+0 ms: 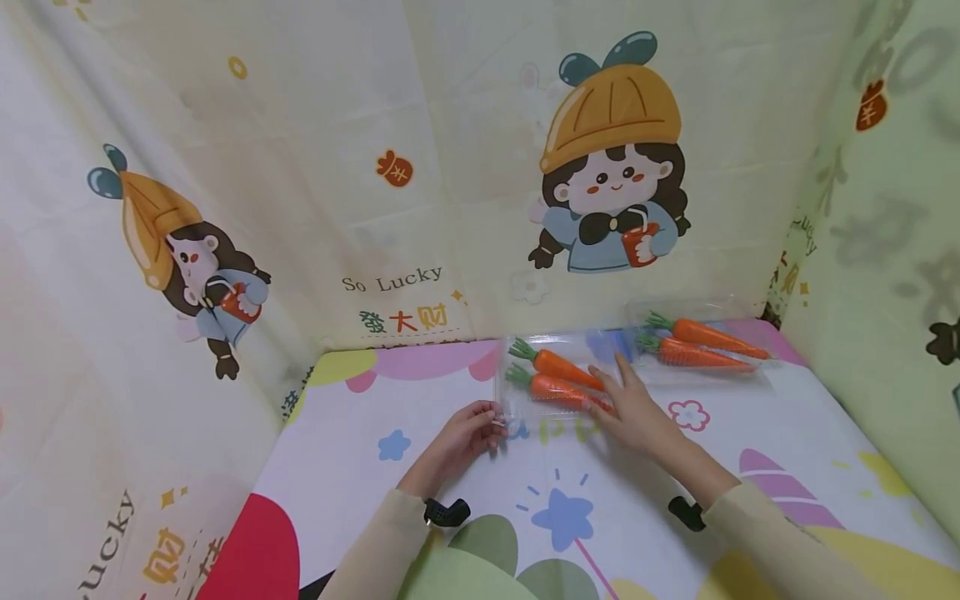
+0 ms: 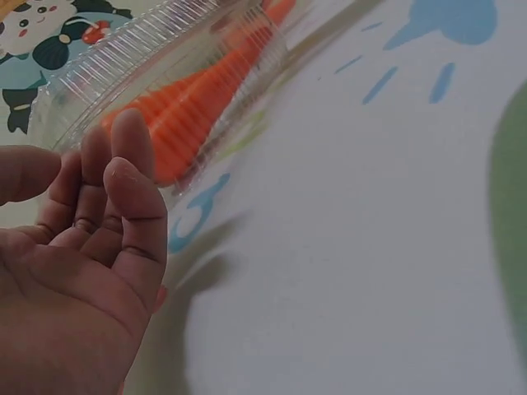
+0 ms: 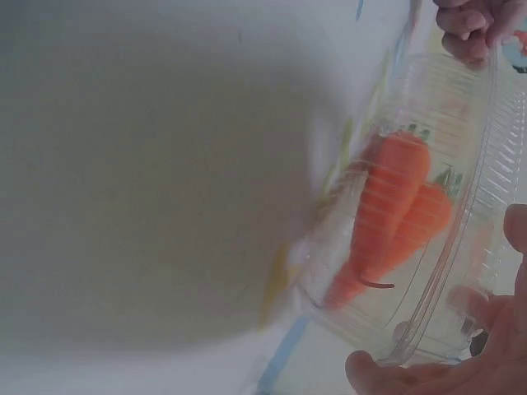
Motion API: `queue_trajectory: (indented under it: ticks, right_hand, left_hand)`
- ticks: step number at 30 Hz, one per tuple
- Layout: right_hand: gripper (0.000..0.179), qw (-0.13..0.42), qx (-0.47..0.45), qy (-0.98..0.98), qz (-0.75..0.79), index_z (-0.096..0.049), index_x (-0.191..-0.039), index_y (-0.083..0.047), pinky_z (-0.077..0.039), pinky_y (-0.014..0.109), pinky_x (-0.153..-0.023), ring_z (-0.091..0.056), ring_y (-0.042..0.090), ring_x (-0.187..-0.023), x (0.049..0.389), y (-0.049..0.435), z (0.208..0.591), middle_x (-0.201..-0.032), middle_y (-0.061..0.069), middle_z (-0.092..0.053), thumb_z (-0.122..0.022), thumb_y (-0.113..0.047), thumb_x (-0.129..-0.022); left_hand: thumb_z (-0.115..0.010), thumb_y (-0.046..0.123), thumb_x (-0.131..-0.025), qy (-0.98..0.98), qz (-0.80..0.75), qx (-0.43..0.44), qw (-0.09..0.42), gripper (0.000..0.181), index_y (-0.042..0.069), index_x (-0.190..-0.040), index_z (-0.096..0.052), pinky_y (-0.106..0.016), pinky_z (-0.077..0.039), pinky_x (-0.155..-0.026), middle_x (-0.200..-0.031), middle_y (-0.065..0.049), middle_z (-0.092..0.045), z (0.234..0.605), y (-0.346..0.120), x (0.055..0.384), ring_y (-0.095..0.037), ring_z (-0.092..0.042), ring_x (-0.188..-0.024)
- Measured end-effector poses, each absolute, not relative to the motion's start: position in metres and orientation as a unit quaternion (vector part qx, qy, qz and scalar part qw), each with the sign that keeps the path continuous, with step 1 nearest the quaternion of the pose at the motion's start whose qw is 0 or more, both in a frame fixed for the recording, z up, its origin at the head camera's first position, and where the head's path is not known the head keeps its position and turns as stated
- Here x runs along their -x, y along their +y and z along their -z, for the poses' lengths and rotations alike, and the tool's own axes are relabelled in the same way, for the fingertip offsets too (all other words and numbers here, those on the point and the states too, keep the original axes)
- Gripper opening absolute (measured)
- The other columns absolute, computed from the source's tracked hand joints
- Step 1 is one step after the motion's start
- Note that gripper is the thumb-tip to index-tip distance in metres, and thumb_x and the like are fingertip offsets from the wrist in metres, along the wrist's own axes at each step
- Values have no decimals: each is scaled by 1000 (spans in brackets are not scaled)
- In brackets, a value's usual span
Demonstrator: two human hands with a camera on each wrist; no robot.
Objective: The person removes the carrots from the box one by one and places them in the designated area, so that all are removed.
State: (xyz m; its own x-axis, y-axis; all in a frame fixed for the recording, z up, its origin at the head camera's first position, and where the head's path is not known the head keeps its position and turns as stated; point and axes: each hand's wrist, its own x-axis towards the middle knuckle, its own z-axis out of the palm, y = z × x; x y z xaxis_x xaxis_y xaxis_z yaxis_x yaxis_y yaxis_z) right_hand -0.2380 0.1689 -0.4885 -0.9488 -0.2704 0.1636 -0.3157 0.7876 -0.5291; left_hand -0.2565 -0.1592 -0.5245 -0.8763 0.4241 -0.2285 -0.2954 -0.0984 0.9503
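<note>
on a white, print-covered tabletop (image 1: 341, 425) walled by wrinkled cream cloth (image 1: 465, 125), a ribbed, clear plastic box (image 1: 577, 350) holds two tapering orange carrots (image 1: 558, 367); the left hand (image 1: 463, 437) pinches its near left corner, the right hand (image 1: 636, 414) lies spread wide over its right end.

Left grip (image 1: 467, 432) curled, right grip (image 1: 636, 410) spread

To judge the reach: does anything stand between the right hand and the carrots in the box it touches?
Yes: the clear plastic box, around the carrots, stands between them and the right hand.
</note>
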Motion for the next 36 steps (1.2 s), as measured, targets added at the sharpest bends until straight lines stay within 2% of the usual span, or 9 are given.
queue_trajectory:
  ticks: [10, 13, 16, 19, 21, 25, 28, 30, 36]
  right_hand:
    - [53, 60, -152, -925, -343, -51, -151, -10, -36, 77, -106, -35, 59, -143, 196, 170, 487, -166, 30, -18, -55, -37, -106]
    - [42, 84, -140, -909, -384, -58, -143, -8, -44, 71, -103, -46, 52, -138, 182, 172, 488, -163, 24, -31, -51, -30, -108]
    - [32, 123, -129, -889, -421, -66, -133, -9, -57, 51, -92, -66, 35, -118, 168, 179, 492, -156, 16, -47, -48, -22, -110]
    - [28, 134, -115, -876, -448, -69, -130, -14, -59, 30, -82, -67, 8, -109, 152, 187, 496, -151, 10, -55, -51, -17, -108]
    - [30, 114, -98, -871, -467, -65, -135, -15, -58, 21, -80, -64, -2, -112, 143, 194, 498, -150, 9, -56, -57, -16, -106]
    - [55, -5, -41, -835, -549, -45, -151, -9, -59, 24, -84, -62, 10, -125, 132, 204, 499, -155, 18, -47, -66, -18, -101]
    - [68, -117, 1, -782, -612, -32, -156, 0, -61, 31, -85, -68, 23, -114, 129, 209, 503, -146, 25, -49, -66, -22, -102]
    - [71, -167, 16, -753, -636, -26, -158, 5, -62, 33, -84, -70, 19, -103, 127, 211, 508, -131, 25, -57, -63, -21, -103]
    - [66, -193, -45, -724, -660, -15, -156, 12, -62, 33, -70, -68, 14, -75, 119, 217, 516, -98, 10, -69, -51, -16, -109]
  left_hand:
    - [-46, 10, -109, 617, -730, -110, 273, 13, 5, -120, -50, -21, -50, -73, -99, -1, -66, 532, -178, 224, -12, -62, -86]
    - [-47, 9, -108, 608, -737, -118, 272, 13, 5, -121, -49, -21, -49, -71, -95, -1, -67, 533, -182, 212, -11, -59, -82]
    - [-48, 7, -108, 599, -746, -117, 267, 14, 6, -121, -49, -20, -48, -70, -94, 1, -67, 532, -183, 197, -9, -60, -83]
    - [-49, 8, -107, 590, -751, -122, 272, 14, 7, -121, -49, -19, -47, -69, -95, 3, -66, 532, -184, 180, -7, -62, -84]
    - [-50, 8, -107, 585, -752, -127, 275, 14, 7, -121, -50, -18, -48, -69, -97, 4, -65, 532, -185, 170, -6, -62, -84]
    - [-51, 8, -107, 585, -751, -127, 279, 15, 7, -122, -49, -17, -47, -68, -96, 2, -63, 533, -186, 155, -7, -59, -81]
    - [-53, 9, -106, 591, -747, -113, 283, 16, 7, -121, -49, -17, -47, -67, -94, 0, -62, 534, -186, 149, -7, -58, -80]
    - [-55, 9, -105, 595, -743, -105, 287, 16, 8, -120, -50, -16, -46, -66, -93, 1, -63, 533, -185, 147, -7, -58, -79]
    - [-54, 13, -106, 603, -731, -120, 296, 11, 9, -116, -54, -16, -43, -62, -87, 4, -64, 533, -182, 142, -5, -52, -70]
